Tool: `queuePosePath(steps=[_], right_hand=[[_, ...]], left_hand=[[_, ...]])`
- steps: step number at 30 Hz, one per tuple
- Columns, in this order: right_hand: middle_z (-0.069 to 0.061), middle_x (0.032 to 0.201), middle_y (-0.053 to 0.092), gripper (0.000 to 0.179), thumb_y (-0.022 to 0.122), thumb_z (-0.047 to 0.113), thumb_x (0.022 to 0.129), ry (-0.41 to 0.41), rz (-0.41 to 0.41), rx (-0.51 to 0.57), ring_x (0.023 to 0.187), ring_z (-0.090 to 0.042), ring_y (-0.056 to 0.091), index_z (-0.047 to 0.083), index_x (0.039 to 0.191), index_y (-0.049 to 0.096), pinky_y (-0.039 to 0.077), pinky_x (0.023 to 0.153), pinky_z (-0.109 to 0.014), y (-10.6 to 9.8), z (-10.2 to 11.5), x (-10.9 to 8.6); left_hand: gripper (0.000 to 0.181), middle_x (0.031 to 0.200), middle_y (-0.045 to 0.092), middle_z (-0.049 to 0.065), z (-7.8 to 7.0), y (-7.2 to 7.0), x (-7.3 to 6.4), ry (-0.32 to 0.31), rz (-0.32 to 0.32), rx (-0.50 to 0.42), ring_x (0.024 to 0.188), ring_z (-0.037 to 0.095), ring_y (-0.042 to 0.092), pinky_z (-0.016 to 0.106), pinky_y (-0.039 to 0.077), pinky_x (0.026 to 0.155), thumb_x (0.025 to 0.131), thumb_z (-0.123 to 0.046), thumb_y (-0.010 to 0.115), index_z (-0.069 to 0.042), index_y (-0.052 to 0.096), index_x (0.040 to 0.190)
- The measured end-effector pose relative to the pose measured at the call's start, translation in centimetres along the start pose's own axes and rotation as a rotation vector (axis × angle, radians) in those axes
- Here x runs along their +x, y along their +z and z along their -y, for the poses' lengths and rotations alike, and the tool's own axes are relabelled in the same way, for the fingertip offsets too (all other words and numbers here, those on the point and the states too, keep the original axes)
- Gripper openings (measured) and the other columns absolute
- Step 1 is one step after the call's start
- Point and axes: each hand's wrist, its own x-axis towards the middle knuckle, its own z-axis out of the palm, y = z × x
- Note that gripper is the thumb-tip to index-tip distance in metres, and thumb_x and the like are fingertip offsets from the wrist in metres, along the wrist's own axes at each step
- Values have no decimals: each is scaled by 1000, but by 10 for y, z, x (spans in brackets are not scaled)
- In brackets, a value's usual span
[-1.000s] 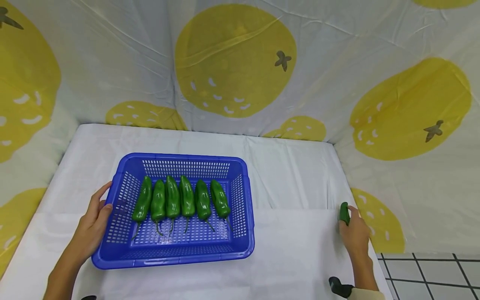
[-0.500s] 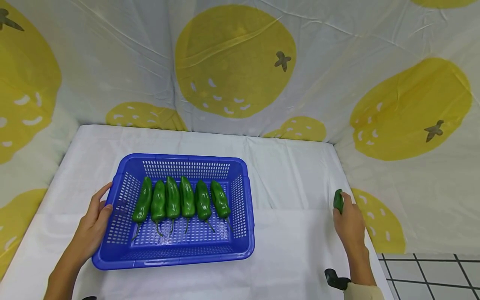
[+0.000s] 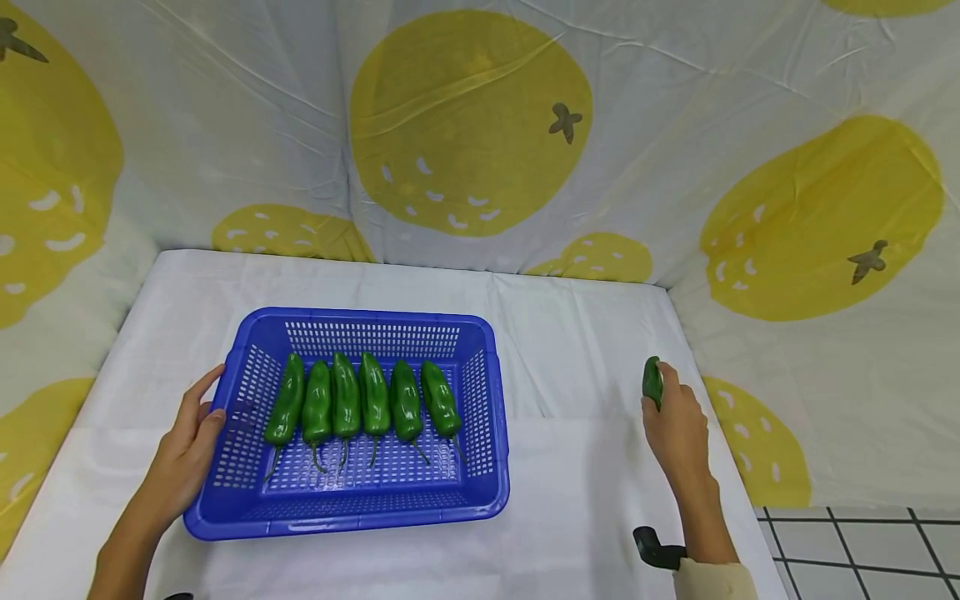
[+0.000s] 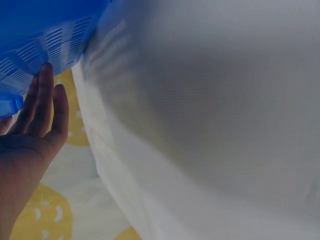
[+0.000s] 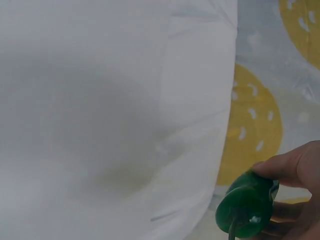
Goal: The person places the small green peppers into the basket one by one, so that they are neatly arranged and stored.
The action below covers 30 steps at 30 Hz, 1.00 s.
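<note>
Several glossy green chili peppers [image 3: 346,396] lie side by side in a blue plastic basket [image 3: 341,525], their stems toward the near side. My left hand [image 3: 183,450] holds the basket's left edge, with the thumb by the rim; in the left wrist view, the fingers [image 4: 46,100] lie against the slotted outer wall. Over the right part of the table, my right hand [image 3: 678,425] pinches another green chili pepper [image 3: 652,382] between thumb and fingers. From the right wrist view, this pepper [image 5: 244,210] points its stem end at the camera.
A white cloth [image 3: 570,492] covers the table, which ends on the right near tiled floor [image 3: 862,546]. Behind and beside it hangs a curtain [image 3: 637,150] with yellow fruit prints. A dark curved piece [image 3: 658,550] sticks out from the right wrist.
My right hand, carrying the chili pepper, has moved left and a little farther away, from the table's right edge. My left hand, the basket and its peppers stay put.
</note>
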Motion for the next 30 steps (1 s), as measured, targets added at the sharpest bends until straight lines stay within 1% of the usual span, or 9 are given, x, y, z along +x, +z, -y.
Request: queuePosePath(steps=[6,10,23,30], right_hand=[[-35,114,56,57,59,7,96,-69,-11,14,96,-56,58,7,149,39,50,68,-67,-2,20,0],[-34,113,56,56,59,6,96,-99,-20,24,95,-54,59,8,148,40,50,68,-66,-1,30,0],[-32,110,58,54,60,6,96,-158,-50,44,93,-50,61,6,146,43,50,67,-64,0,46,-1],[-30,107,59,53,61,5,95,-220,-61,70,85,-45,61,6,145,46,51,61,-57,0,64,0]], left_hand=[[59,143,37,41,1,0,1,10,1,0,106,66,53,72,50,70,108,-15,28,-25,4,161],[60,142,38,41,1,0,1,16,5,2,104,65,54,70,51,69,108,-14,28,-25,3,161],[60,141,39,40,0,0,1,15,9,7,103,64,55,68,52,68,108,-13,28,-24,4,161],[60,141,39,40,0,-1,2,18,7,7,104,65,55,68,52,67,108,-13,28,-25,3,161]])
